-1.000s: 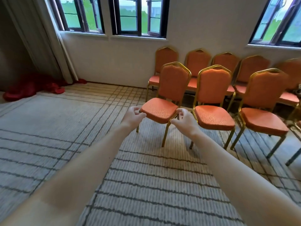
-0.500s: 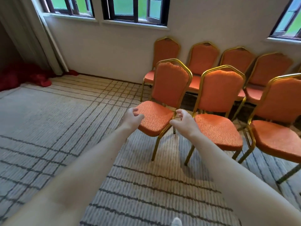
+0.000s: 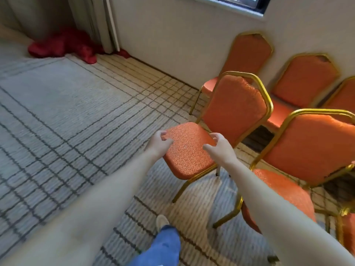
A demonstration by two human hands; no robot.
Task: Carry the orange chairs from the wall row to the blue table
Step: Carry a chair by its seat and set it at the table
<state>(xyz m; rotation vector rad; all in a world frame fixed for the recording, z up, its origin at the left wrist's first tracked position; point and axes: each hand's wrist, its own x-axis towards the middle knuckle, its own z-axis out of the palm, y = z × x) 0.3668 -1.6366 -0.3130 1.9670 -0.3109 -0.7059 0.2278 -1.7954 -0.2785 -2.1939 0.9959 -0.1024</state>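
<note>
An orange chair (image 3: 189, 152) with a gold frame stands at the left end of the front row, its seat towards me. My left hand (image 3: 159, 143) hovers at the seat's left edge, fingers loosely curved, gripping nothing. Over the seat's right side is my right hand (image 3: 219, 148), fingers spread and curved, also holding nothing. A second orange chair (image 3: 311, 148) stands close to the right. Behind them, more orange chairs (image 3: 249, 52) line the wall. The blue table is out of view.
Striped grey carpet (image 3: 67, 116) stretches open to the left. A red cloth heap (image 3: 61, 45) lies by a curtain (image 3: 92, 22) in the far corner. My blue trouser leg (image 3: 163, 246) and shoe (image 3: 162, 221) are just below the chair.
I have stepped closer and look further down. Both hands moved from the seat's front corners to over the seat, with fingers more spread. My leg has come into view.
</note>
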